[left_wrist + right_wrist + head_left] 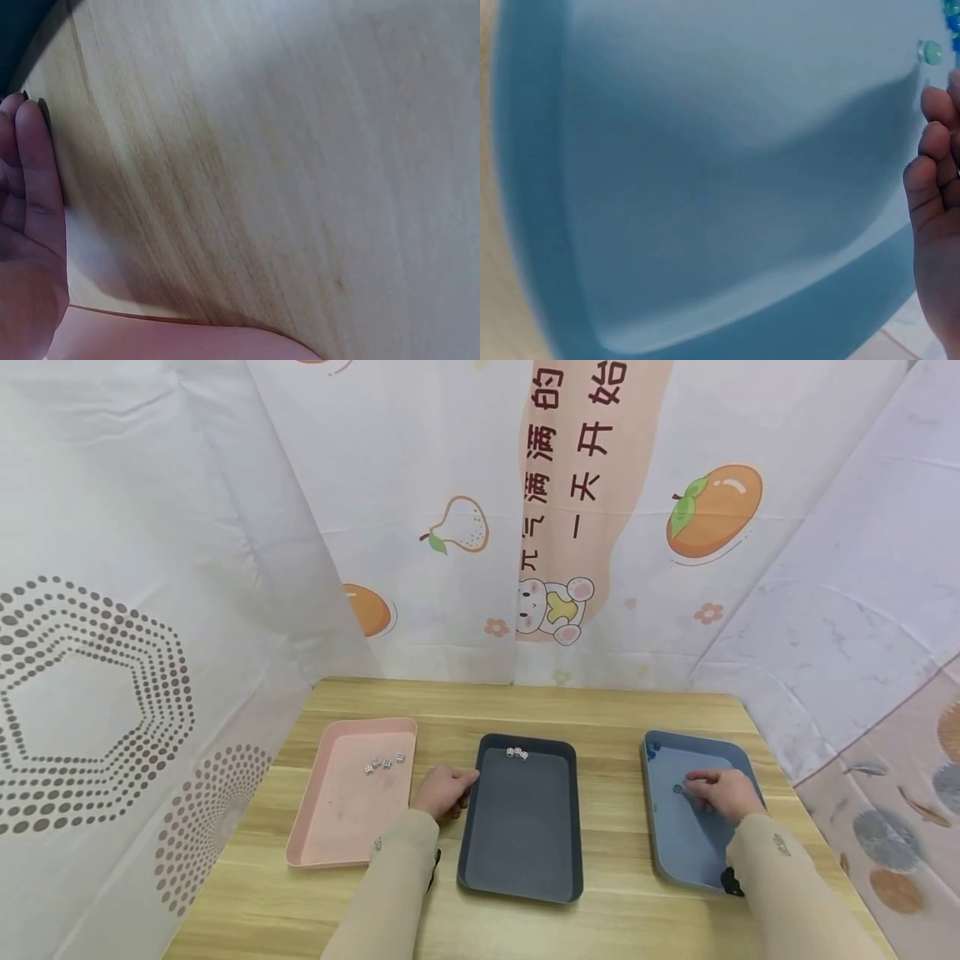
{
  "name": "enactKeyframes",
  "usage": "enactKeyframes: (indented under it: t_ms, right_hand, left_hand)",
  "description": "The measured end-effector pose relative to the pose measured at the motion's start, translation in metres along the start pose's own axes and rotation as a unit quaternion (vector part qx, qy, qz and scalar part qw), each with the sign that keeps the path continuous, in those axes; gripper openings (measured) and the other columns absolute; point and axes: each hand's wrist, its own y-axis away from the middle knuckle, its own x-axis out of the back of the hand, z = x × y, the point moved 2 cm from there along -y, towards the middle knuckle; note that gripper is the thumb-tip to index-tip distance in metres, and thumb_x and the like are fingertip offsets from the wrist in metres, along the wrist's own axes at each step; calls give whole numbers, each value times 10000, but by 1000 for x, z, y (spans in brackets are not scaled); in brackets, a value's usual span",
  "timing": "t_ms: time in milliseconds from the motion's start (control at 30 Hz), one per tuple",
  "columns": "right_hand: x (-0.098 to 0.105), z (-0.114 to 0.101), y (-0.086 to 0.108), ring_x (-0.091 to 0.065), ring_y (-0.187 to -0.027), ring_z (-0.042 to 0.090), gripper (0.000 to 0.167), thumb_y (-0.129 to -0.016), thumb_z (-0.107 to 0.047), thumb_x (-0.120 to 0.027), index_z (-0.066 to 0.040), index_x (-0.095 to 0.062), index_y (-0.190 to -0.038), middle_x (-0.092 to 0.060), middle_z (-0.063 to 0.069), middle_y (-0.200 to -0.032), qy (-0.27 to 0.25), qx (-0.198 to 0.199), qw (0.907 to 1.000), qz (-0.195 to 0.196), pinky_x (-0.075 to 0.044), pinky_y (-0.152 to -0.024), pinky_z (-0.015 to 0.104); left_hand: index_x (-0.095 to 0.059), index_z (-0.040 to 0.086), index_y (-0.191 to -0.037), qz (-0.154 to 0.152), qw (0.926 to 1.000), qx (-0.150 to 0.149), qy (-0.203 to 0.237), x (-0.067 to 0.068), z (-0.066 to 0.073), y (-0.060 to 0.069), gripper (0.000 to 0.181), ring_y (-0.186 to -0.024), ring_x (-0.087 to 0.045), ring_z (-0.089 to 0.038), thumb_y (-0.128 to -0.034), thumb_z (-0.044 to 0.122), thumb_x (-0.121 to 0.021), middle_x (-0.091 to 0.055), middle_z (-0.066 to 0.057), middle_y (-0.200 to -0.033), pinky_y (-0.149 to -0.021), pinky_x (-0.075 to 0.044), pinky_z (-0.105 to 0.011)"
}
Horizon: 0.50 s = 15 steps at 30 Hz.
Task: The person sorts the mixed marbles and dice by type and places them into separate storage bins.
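My left hand (444,791) grips the left rim of the dark grey tray (517,835) in the middle. In the left wrist view its fingers (37,161) lie against the wood beside that tray. Above the light blue tray (686,852) on the right hovers my right hand (723,793), fingers loosely bent and nothing seen between them. A small clear green bead (931,52) lies on that tray's floor, just off the fingertips. Blue and green beads (653,749) cluster in its far left corner. Three white dice (517,752) sit at the dark tray's far end.
On the left stands a pink tray (337,818) with several white dice (386,763). All three trays rest on a wooden table (615,793). Printed curtains (450,593) hang behind the table and at both sides.
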Motion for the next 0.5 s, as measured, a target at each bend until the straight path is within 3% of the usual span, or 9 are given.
enactKeyframes:
  t_ms: [200,500]
  right_hand:
    - [5,-19,-7,-654,-744,154,475,-1035,-299,-612,77,-630,-1324,-748,119,-917,-295,246,9992,139,-516,-650,307]
    - [-13,-79,-14,-682,-813,259,524,-1050,-296,-604,105,-559,-1384,-727,185,-957,-1102,481,9914,-521,-566,-703,370]
  left_hand:
    - [-668,56,-676,35,10000,-51,-28,0,0,2,505,-487,-518,-159,-1026,416,-608,-584,-28,-590,-478,-474,-281]
    - [-668,60,-670,56,9999,-96,-75,1,3,5,513,-485,-512,-154,-1025,424,-609,-576,-20,-584,-478,-462,-273]
